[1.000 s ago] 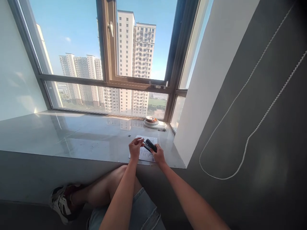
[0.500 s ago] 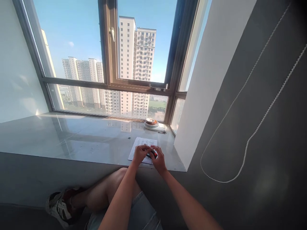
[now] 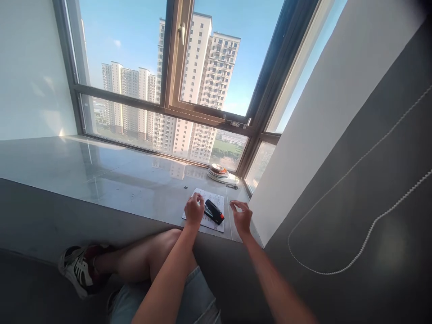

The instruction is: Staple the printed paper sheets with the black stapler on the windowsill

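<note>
A black stapler (image 3: 213,211) with a red end lies on a printed sheet of paper (image 3: 214,199) on the grey window ledge (image 3: 101,175). My left hand (image 3: 194,210) rests on the left part of the sheet, just beside the stapler, fingers curled; what they hold, if anything, is hidden. My right hand (image 3: 240,217) hovers to the right of the stapler, off the paper, fingers loosely spread and empty.
A stack of plates (image 3: 219,172) with an orange top sits at the back right corner of the ledge by the window. A small dark bit (image 3: 185,187) lies on the ledge. A bead chain (image 3: 354,263) hangs on the dark wall at right. My bent leg and shoe (image 3: 79,270) are below.
Both hands held the stapler over the paper. It now lies on the sheet; my right hand has let go and moved right, and the view has shifted.
</note>
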Demonstrator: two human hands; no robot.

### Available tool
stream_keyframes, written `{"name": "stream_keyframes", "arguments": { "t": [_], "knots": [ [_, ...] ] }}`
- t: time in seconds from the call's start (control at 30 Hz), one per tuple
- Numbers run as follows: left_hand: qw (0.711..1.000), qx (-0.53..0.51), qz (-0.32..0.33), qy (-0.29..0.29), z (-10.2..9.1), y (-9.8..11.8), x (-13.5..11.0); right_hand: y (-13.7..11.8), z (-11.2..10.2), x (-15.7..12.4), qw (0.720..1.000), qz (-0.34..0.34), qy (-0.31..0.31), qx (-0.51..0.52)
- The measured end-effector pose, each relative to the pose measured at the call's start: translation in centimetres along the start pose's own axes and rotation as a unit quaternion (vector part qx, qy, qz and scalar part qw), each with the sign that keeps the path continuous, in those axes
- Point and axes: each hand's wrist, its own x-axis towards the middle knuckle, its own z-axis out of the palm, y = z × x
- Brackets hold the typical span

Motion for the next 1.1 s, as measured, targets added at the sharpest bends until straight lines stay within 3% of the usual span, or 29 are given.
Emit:
{"name": "stream_keyframes", "arguments": {
  "t": [0.03,0.1,0.23,0.33,0.43,0.6,0.7,0.8,0.93,1.1],
  "knots": [
    [0.997,0.063,-0.016,0.043,-0.2,-0.3,0.1,1.2,0.1,1.1,0.999,0.037,0.003,-0.037],
    [0.986,0.155,-0.028,0.056,-0.5,-0.9,0.2,3.6,0.6,2.9,0.987,0.106,-0.035,-0.113],
    [0.962,0.264,-0.060,-0.043,-0.3,-2.2,-0.4,6.8,2.0,4.2,0.963,0.116,-0.127,-0.205],
    [0.945,0.310,-0.064,-0.088,-0.2,-2.5,-1.4,7.3,2.7,3.7,0.963,0.105,-0.134,-0.209],
    [0.939,0.329,-0.047,-0.083,-0.4,-2.3,-2.5,7.0,2.9,3.5,0.963,0.098,-0.138,-0.209],
    [0.944,0.317,-0.036,-0.082,-0.7,-2.0,-3.0,7.1,1.4,3.7,0.966,0.113,-0.129,-0.193],
    [0.955,0.293,-0.036,-0.040,-1.1,-1.9,-0.6,7.9,-0.5,2.6,0.964,0.116,-0.108,-0.213],
    [0.960,0.274,0.027,-0.046,-0.9,-2.9,3.9,8.3,-1.7,0.9,0.941,0.027,-0.180,-0.286],
    [0.960,0.264,0.006,-0.092,0.2,-7.0,9.5,7.3,-1.6,0.0,0.903,0.003,-0.208,-0.377],
    [0.955,0.272,0.000,-0.120,1.6,-11.0,11.8,6.2,-1.3,0.2,0.897,0.014,-0.217,-0.386]
  ]
}}
